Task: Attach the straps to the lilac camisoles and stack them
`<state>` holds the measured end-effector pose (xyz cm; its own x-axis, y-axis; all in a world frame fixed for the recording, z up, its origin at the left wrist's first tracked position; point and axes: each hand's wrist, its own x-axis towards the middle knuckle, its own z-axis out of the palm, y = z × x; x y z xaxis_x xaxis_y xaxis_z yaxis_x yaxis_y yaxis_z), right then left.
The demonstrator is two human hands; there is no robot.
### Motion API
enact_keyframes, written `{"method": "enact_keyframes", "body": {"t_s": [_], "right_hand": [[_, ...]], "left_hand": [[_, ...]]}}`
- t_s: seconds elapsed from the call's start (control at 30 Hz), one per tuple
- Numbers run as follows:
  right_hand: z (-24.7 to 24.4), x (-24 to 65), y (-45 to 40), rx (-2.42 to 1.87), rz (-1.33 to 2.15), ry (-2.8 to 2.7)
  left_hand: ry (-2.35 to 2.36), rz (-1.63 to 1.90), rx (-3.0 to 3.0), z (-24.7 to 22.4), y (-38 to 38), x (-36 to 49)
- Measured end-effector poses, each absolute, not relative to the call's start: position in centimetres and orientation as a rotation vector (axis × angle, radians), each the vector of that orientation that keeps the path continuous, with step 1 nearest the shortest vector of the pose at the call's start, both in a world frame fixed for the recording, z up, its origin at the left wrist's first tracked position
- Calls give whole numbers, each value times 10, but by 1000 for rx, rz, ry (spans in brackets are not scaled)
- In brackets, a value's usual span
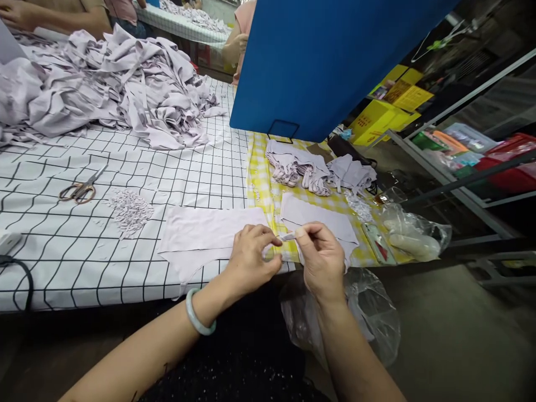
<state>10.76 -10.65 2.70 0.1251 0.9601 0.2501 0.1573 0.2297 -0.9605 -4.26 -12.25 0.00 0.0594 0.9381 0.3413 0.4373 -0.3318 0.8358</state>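
My left hand (253,257) hovers at the right end of a flat pale lilac cloth piece (205,229), thumb and index finger apart around a small gap. Beside it, my right hand (321,259) pinches a small pale strip (288,237) between thumb and index finger; the strip's left end lies close to my left fingertips, and contact there is unclear. A second folded lilac piece (320,218) lies behind my right hand on the yellow checked cloth (259,190). Left of the first piece is a heap of tiny pale scraps (132,211).
Scissors (79,191) rest on the white checked tablecloth (201,178). A large lilac cloth heap (125,89) fills the back left. Folded pieces (301,167) lie before a blue board (314,67). A phone (379,244) and plastic bag (414,237) are right. People stand behind.
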Motion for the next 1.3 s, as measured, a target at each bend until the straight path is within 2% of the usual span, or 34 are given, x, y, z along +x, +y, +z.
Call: {"method": "enact_keyframes", "body": {"t_s": [0.13, 0.3, 0.47, 0.67, 0.83, 0.97, 1.07, 1.2, 1.3], "right_hand": [[40, 111, -100, -1195, 1099, -1411], [52, 110, -97, -1154, 1143, -1417], [22, 99, -132, -1141, 1261, -1152], [-18, 100, -171, -1348, 1114, -1106], [-35, 138, -164, -1533, 999, -1166], [-69, 144, -169, -1630, 1340, -1406], [-85, 130, -178, -1563, 1472, -1358], [-65, 140, -195, -1517, 1537, -1281], [-37, 169, -212, -1620, 1433, -1273]], "left_hand": [[1345, 1343, 1795, 23, -113, -57], [1030, 1251, 1527, 43, -112, -57], [950, 1242, 1078, 27, -134, -41], [978, 1050, 858, -2, -168, -33], [1257, 1157, 1220, -24, -169, -67], [1198, 1340, 1900, -47, -153, -79], [1046, 1256, 2179, -62, -141, -67], [1070, 1064, 2249, -72, -134, -54], [1099, 1007, 2231, -72, -136, -55]]}}
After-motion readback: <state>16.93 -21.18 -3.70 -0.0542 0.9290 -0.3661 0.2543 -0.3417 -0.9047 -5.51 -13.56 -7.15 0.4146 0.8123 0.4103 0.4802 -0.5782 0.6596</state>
